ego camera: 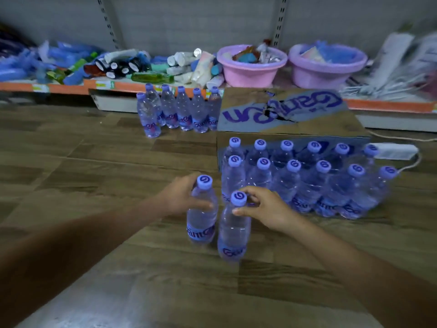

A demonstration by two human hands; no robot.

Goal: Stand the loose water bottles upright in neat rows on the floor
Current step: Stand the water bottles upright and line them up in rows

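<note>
Hands work at frame centre on a wood floor (71, 162). Left hand (179, 197) grips the left bottle (202, 214) around its shoulder, fingers and thumb curled round it. Right hand (262, 209) pinches the right bottle (233, 233) at its neck, just below the cap. Both bottles are upright and just beside each other. Right of centre, a block of bottles (307, 181) stands in two rows before a cardboard box (283, 114). Upper centre, a short row (179, 112) stands below a shelf (71, 87).
</note>
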